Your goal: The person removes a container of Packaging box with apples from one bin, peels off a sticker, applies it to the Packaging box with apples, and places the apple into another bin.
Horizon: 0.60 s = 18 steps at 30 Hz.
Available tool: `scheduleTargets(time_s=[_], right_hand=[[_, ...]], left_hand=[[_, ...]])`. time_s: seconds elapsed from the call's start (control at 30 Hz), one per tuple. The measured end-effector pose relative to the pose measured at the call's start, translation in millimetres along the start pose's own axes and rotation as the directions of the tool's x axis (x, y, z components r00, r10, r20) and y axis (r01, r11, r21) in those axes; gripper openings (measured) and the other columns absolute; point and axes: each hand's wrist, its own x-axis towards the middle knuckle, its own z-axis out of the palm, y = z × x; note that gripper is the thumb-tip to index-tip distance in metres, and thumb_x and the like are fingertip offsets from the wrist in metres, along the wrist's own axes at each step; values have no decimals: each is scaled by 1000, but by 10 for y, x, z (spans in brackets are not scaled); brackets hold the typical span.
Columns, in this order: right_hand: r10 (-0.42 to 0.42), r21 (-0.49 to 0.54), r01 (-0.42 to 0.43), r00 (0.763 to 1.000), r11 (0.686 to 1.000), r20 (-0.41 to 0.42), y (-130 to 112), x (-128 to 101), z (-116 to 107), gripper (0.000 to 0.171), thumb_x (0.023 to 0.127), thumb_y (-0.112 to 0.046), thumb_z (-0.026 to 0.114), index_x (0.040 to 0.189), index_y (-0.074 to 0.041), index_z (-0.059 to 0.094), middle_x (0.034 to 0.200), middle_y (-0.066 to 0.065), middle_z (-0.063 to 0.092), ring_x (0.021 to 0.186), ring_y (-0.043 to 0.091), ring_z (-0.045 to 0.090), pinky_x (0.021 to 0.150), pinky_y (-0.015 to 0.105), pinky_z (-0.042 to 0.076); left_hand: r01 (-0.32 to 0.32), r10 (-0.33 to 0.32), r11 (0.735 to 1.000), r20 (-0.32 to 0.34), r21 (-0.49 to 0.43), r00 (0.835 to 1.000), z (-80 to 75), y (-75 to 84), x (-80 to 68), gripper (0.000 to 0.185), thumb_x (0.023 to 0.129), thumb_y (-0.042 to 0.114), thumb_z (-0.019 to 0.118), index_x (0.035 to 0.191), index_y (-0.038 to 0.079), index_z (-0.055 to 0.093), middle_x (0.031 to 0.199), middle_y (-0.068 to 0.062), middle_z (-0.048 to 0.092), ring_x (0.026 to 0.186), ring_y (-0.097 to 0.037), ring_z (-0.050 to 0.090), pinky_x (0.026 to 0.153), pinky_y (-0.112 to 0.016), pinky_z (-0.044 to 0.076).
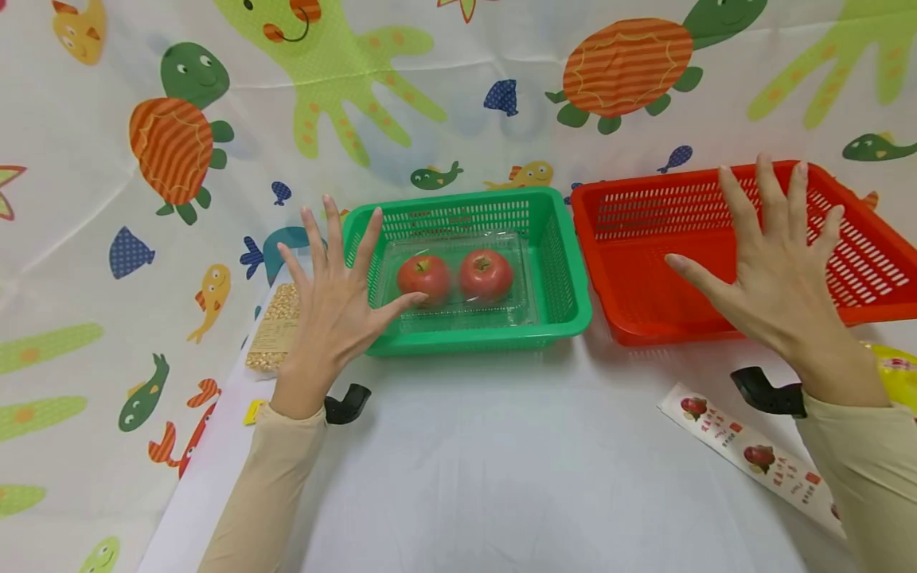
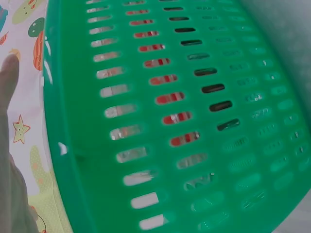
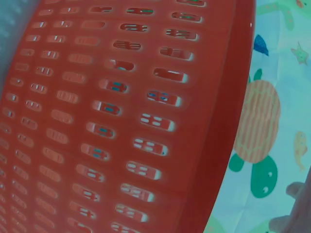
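Observation:
My left hand [image 1: 333, 306] is held with straight, spread fingers in front of the left end of a green basket [image 1: 473, 342], its thumb overlapping the rim in the head view. Inside that basket lies a clear plastic box [image 1: 526, 306] with two red tomatoes, one on the left [image 1: 424, 277] and one on the right [image 1: 485, 275]. With fingers spread wide, my right hand [image 1: 777, 278] hovers before a red basket [image 1: 659, 330]. Neither hand holds anything. Each wrist view is filled by the slotted wall of the green basket [image 2: 160, 121] or the red basket [image 3: 121, 121].
A packet of corn kernels [image 1: 275, 330] lies left of the green basket, near a small yellow item [image 1: 254, 411]. A strip of printed labels [image 1: 745, 454] sits by the right sleeve. A yellow package [image 1: 897, 374] shows at the right edge. A patterned curtain [image 1: 458, 95] hangs behind.

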Motion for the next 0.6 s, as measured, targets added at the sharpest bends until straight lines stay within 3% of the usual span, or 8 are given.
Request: scheduleTargets(time_s=[0.3,0.47,0.6], right_hand=[[-33,12,33,999,999,-3,-69,43,54,97,96,-69,50,170,-21,8,176,8,-10,159,38,-18,114,75,-19],[-104,90,107,994,990,-40,-156,65,87,91,97,-53,61,169,-21,15,176,9,0,160,35,-11,121,67,-14],[-124,220,130,991,967,-42,-284,82,100,86,97,-32,69,168,-22,22,175,5,8,161,30,0,122,71,8]], left_hand=[[14,-14,1000,50,-10,999,-17,-20,-25,108,82,99,26,168,40,2,174,-13,-14,158,-40,-17,113,-82,-4],[4,-1,989,21,-151,1000,-42,-69,-92,102,90,89,38,169,29,16,173,-21,7,158,-44,11,118,-74,22],[23,-30,962,-19,-274,999,-31,-140,-171,100,92,80,54,164,14,32,163,-26,28,150,-43,30,113,-68,35]])
